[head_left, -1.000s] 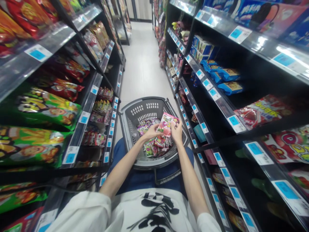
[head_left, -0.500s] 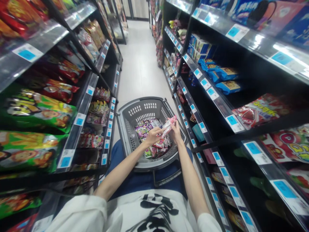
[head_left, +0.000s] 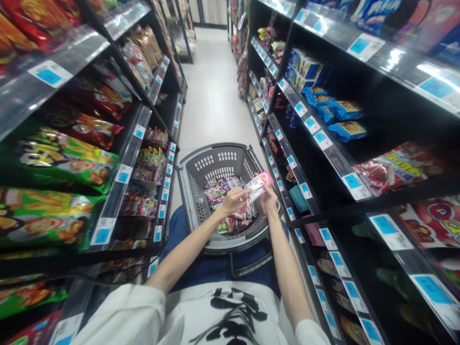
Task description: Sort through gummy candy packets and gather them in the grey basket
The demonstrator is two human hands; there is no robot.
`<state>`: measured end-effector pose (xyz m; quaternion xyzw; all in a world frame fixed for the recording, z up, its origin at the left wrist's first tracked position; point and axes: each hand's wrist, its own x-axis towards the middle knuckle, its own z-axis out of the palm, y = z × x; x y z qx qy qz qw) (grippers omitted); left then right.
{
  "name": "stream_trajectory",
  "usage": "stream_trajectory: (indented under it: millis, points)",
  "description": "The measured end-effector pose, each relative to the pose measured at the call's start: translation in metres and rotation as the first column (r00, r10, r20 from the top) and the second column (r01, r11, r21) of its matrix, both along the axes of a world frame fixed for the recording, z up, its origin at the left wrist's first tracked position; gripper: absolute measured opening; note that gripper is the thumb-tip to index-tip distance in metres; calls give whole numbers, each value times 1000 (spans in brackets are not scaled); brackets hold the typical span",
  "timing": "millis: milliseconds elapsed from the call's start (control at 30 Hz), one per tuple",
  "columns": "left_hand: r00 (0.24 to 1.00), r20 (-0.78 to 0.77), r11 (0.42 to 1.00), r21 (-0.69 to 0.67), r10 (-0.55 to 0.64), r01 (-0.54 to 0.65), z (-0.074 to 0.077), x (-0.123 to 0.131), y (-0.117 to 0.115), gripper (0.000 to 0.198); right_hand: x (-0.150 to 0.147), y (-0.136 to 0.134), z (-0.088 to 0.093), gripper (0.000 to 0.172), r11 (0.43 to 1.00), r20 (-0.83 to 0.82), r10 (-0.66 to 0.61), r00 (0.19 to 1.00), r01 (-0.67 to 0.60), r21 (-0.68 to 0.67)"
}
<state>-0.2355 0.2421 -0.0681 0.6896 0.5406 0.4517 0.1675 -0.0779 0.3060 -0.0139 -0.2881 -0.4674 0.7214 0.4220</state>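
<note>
Packet (head_left: pixel 258 185) (pinkish) in right hand (head_left: pixel 269 201), basket (head_left: pixel 187 191) below

From a head-worn camera, we are looking forward and down, with the wearer's shirt (head_left: pixel 235 314) filling our bottom edge. We are framing the basket (head_left: pixel 215 167) close by, near the middle, while shelves (head_left: pixel 336 157) are flanking our view on both sides and the floor (head_left: pixel 212 96) is stretching away ahead.

The packet (head_left: pixel 256 185) is pink and white, the basket (head_left: pixel 230 243) grey, the shirt (head_left: pixel 189 306) black-patterned white.
</note>
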Motion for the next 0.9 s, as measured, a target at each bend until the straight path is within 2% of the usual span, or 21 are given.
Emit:
stream_trajectory:
  millis: [100, 167, 233, 333, 433, 533, 667, 700, 767, 833, 867, 900]
  points:
    - [1000, -23, 999, -34, -9, 9, -1, -1, 0, 47, -1, 0, -2, 69, 1000, 24, -12, 1000, 11, 26]
    - [999, -39, 998, -54, -14, 11, -1, -2, -1, 50, -2, 1, -7, 73, 994, 79, -66, 995, 59, 87]
    - [998, -53, 997, -66, -35, 31, -2, -3, -2, 57, -3, 2, -13, 86, 975, 178, -152, 972, 118, 188]
    - [994, -28, 989, -106, -103, 100, -4, 0, -5, 69, -4, 1, -19, 108, 923, 346, -279, 896, 151, 354]
    - [987, 117, 977, -168, -110, 128, -6, 4, -6, 72, -5, -1, -22, 118, 880, 485, -332, 809, 81, 468]
    - [972, 234, 971, -220, -38, 91, -6, 5, -3, 73, -6, -4, -25, 121, 853, 582, -298, 757, -63, 518]
    - [958, 286, 958, -281, 32, 52, -4, -2, -4, 87, -6, -8, -29, 112, 791, 630, -147, 762, -292, 538]
    - [953, 300, 952, -303, 45, 51, -4, -6, -6, 86, -6, -8, -29, 105, 768, 638, -99, 764, -349, 537]
    - [940, 334, 935, -352, 72, 53, -1, -15, -12, 70, -4, -7, -28, 84, 721, 638, -75, 766, -401, 566]
    - [925, 366, 922, -384, 106, 47, 6, -28, -21, 49, -1, -6, -24, 65, 671, 608, -228, 761, -330, 665]
    - [917, 379, 922, -386, 126, 33, 12, -37, -28, 43, 1, -5, -22, 59, 639, 582, -364, 728, -259, 724]
    - [908, 391, 926, -377, 149, 10, 20, -47, -36, 43, 2, -4, -19, 55, 605, 557, -510, 655, -186, 774]
